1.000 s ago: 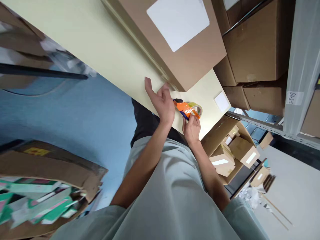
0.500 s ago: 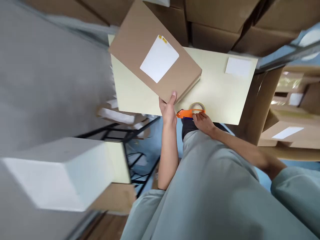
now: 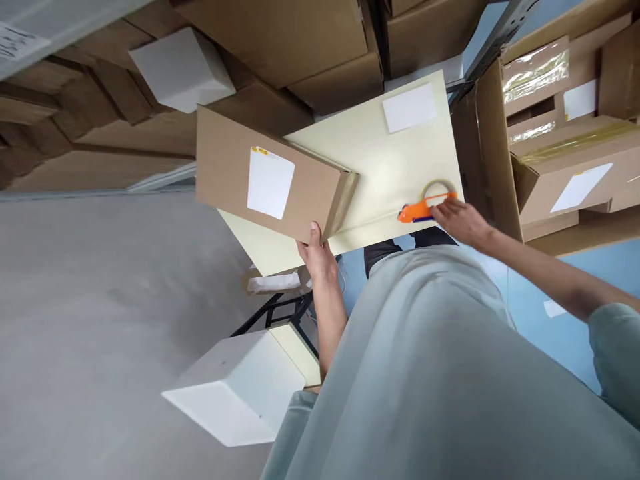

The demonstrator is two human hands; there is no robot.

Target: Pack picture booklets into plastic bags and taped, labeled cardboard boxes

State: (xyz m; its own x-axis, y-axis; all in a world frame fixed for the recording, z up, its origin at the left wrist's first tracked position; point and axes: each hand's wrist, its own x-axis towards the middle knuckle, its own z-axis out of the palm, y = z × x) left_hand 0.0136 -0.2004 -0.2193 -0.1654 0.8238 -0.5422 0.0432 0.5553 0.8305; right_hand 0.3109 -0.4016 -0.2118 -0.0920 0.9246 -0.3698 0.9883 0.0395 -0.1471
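A flat brown cardboard box with a white label is tilted above the left part of a pale yellow tabletop. My left hand grips its near corner, thumb on the labelled face and fingers underneath. Shiny tape runs along the box's right end. At the table's front right, my right hand is closed on an orange tape dispenser that carries a roll of tape. Sheets of white paper or labels lie at the table's far right.
Cardboard boxes fill the shelving behind the table. To the right stands a large open carton with taped, labelled boxes inside. A white box-like object sits at lower left, by a black metal frame.
My view has turned, so the table now appears slanted. The box has swung round and tipped, showing its taped end. My right hand with the tape dispenser has moved right, away from my left hand.
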